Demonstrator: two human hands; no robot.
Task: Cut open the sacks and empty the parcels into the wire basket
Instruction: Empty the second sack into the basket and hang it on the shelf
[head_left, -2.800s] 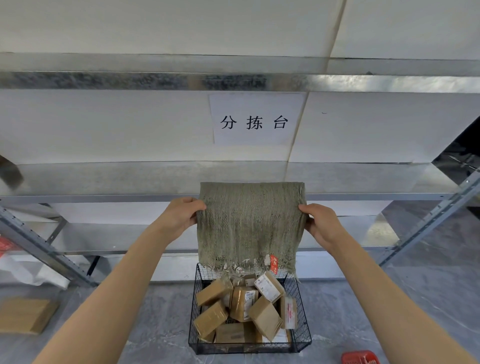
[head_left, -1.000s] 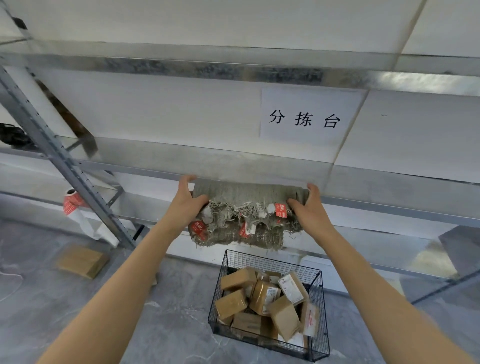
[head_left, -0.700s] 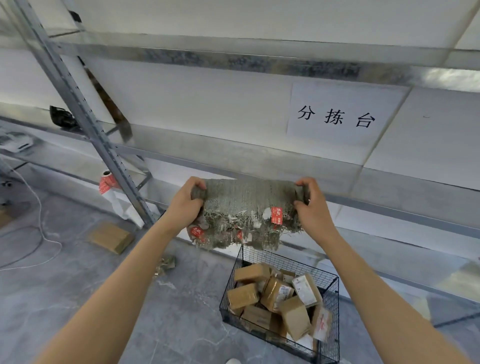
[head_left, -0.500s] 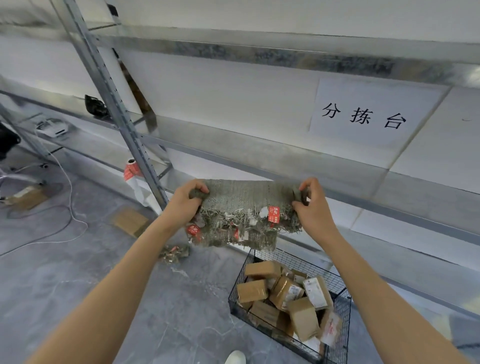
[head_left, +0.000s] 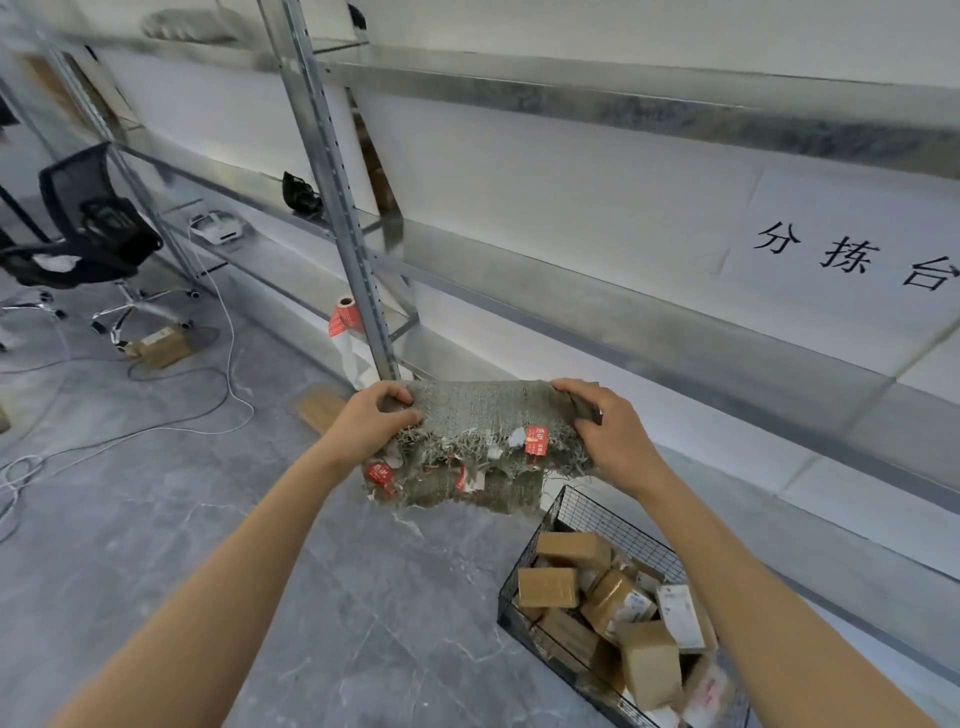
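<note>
A limp grey-green woven sack (head_left: 478, 415) is folded over and stretched between both hands, its frayed cut edge and red tags hanging down. My left hand (head_left: 371, 418) grips its left end and my right hand (head_left: 605, 434) grips its right end. The sack looks empty and is held up to the left of the black wire basket (head_left: 597, 514). The basket stands on the floor at lower right and holds several brown cardboard parcels (head_left: 548, 587).
Metal shelving (head_left: 597, 306) runs along the white wall, with an upright post (head_left: 337, 192) just behind the sack. A black office chair (head_left: 88, 234), a white cable (head_left: 171, 421), a flat cardboard piece (head_left: 322, 410) and a small box (head_left: 158, 345) lie to the left on the grey floor.
The sack, earlier hanging full length over the basket, is now folded in half between my hands. My view has swung left, so the basket sits at lower right.
</note>
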